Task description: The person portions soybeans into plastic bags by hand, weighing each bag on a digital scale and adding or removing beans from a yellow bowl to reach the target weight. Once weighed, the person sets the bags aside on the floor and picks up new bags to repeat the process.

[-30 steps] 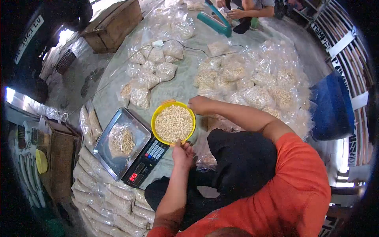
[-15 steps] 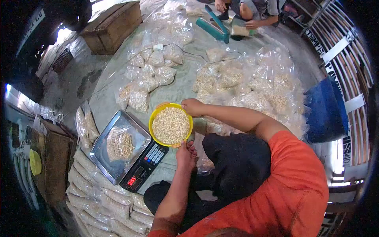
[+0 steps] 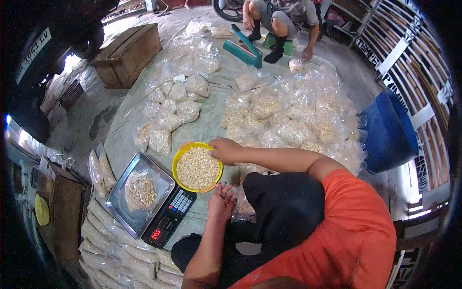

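Observation:
A yellow bowl (image 3: 177,179) with orange handles, full of pale split beans or grain (image 3: 198,168), stands beside a digital scale (image 3: 169,212). My right hand (image 3: 225,150) is closed over the bowl's far right rim. My left hand (image 3: 221,198) is just off the near rim, palm up, its fingers loosely bent and apart, holding nothing. On the scale's steel pan (image 3: 126,219) lies a clear plastic bag (image 3: 139,189) partly filled with the same pale pieces. The red display is lit.
Filled clear bags (image 3: 293,118) cover the sheet ahead, and long packed bags (image 3: 108,241) line the lower left. A blue barrel (image 3: 390,132) is at the right. A wooden box (image 3: 126,55) and a teal sealer (image 3: 243,52) are farther off. Another person's hand (image 3: 306,54) touches a small bag.
My left hand has come off the bowl's near handle. My right hand has shifted slightly inward along the rim. The other person's bag is now down by the pile. The view has tilted up.

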The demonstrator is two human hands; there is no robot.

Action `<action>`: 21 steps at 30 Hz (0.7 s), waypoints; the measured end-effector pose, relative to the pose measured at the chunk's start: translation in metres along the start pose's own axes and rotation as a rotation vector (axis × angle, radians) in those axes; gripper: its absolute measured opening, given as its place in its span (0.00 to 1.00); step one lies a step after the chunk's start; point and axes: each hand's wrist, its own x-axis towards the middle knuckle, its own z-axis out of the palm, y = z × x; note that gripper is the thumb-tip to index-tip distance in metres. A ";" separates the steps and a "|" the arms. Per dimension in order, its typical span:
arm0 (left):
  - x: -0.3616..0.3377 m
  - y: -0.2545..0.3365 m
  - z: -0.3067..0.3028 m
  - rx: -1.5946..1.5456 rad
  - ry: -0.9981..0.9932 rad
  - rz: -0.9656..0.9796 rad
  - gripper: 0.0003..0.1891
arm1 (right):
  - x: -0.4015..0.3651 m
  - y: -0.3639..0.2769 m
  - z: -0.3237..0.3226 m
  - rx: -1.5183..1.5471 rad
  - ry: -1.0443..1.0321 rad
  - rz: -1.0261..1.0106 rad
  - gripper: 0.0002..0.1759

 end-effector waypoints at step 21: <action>0.009 0.009 -0.015 -0.169 0.311 0.180 0.24 | -0.060 -0.030 0.058 -0.224 -0.118 -0.630 0.08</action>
